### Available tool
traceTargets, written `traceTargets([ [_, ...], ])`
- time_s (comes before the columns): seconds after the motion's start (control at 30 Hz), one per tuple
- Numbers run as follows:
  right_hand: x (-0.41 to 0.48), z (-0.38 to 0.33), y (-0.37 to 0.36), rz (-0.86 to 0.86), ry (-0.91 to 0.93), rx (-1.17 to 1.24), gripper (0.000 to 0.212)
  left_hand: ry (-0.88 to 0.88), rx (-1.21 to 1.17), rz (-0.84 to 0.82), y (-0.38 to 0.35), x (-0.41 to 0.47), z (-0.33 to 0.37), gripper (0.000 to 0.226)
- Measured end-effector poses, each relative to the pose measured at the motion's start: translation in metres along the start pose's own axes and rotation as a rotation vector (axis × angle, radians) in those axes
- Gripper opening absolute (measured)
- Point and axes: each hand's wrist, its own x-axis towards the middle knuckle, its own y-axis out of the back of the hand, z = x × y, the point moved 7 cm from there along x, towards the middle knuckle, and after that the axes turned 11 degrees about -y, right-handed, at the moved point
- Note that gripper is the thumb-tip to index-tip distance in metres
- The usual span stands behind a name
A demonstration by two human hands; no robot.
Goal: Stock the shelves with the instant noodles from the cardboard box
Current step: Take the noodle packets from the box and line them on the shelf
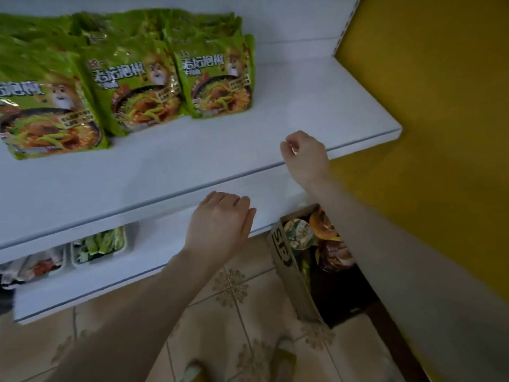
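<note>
Mustard-yellow wall [440, 106] at right, white shelf unit [303, 106] against it, beige floor tiles [234, 326] with brown floral motifs at tile corners, dim, even light.

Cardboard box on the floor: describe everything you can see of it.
The cardboard box is plain brown and open at the top, with black lettering on its long left wall. It stands on the tiled floor, its far end reaching under the lower shelf. Round-lidded noodle cups fill the far end; the near inside is dark. The right forearm hides its right side. Neither the left hand nor the right hand touches it.
</note>
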Motion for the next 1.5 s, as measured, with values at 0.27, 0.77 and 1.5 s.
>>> traceTargets([
  [0.27,0.010,0.172,0.056,-0.002,-0.221,-0.034,0.030,-0.140,-0.070,-0.032,-0.061,0.043,0.110,0.038],
  [0.77,-0.015,0.380,0.028,-0.114,-0.456,-0.051,0.027,-0.129,-0.158,-0.391,-0.223,0.044,0.212,0.037],
  [1.5,-0.083,0.584,-0.308,-0.580,-0.811,0.078,0.039,-0.458,-0.013,-1.037,-0.580,-0.019,0.192,0.014],
])
